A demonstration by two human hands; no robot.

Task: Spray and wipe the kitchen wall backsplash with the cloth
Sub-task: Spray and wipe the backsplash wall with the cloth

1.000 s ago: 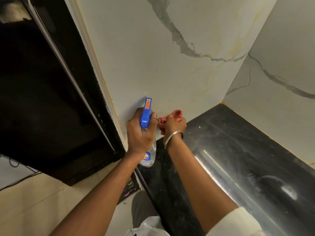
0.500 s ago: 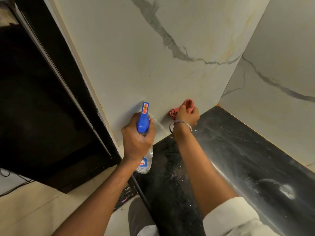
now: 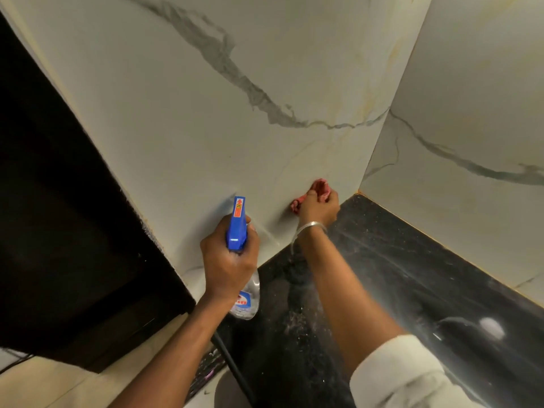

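Head: left hand (image 3: 228, 269) grips spray bottle (image 3: 237, 226), right hand (image 3: 319, 208) clutches cloth (image 3: 320, 186).

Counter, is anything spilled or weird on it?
Yes. Pale specks are scattered on the dark counter beside the bottle, with hazy streaks further along. They look like crumbs or spray; I cannot tell which. Nothing looks broken.

No wording can be read. An orange sticker (image 3: 239, 208) bearing a dark arrow-like mark is seen on the blue spray head (image 3: 236, 232); the red-and-blue label (image 3: 242, 301) on the clear spray bottle (image 3: 253, 285) is blurred and partly hidden.
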